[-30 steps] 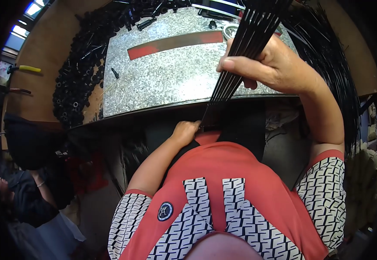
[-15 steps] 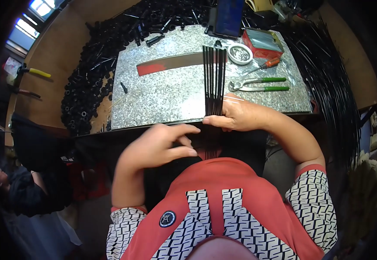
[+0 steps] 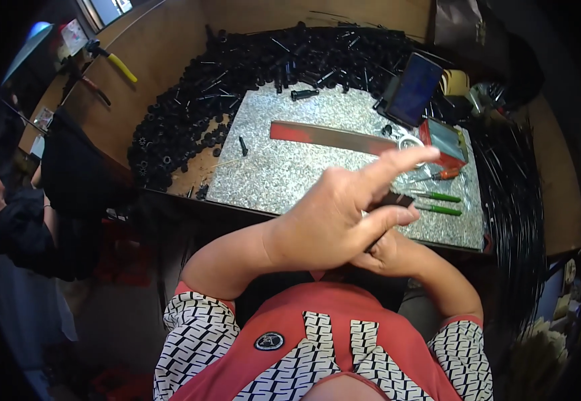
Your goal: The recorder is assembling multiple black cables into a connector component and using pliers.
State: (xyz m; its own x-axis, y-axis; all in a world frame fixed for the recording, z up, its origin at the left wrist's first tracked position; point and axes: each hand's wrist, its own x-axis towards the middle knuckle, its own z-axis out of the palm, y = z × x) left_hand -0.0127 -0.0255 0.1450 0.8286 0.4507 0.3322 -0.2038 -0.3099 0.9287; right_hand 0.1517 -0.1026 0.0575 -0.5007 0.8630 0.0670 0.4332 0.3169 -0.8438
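Observation:
My left hand (image 3: 334, 217) is raised before my chest, index finger stretched to the right and thumb apart from it. Between them shows the end of a bundle of thin black rods (image 3: 395, 199). My right hand (image 3: 397, 255) sits just behind and below, closed round that bundle; most of its fingers and the rods' length are hidden by the left hand. Whether the left hand touches the rods I cannot tell. Beyond the hands, a flat red-and-brown strip (image 3: 334, 137) lies on a speckled stone slab (image 3: 264, 180). Green-handled pincers (image 3: 441, 210) lie partly covered by my fingers.
Small black tubular parts (image 3: 170, 127) are heaped left and behind the slab. A phone-like screen (image 3: 413, 90), red box (image 3: 447, 160), white bowl (image 3: 409, 142) and orange-handled screwdriver (image 3: 447, 174) sit at right. Long black rods (image 3: 514, 200) hang beyond. Another person (image 3: 20, 220) is at far left.
My left hand has moved right and up, in front of my right hand. The rods, upright before, now show only a short end. The view has turned, shifting the bench within it.

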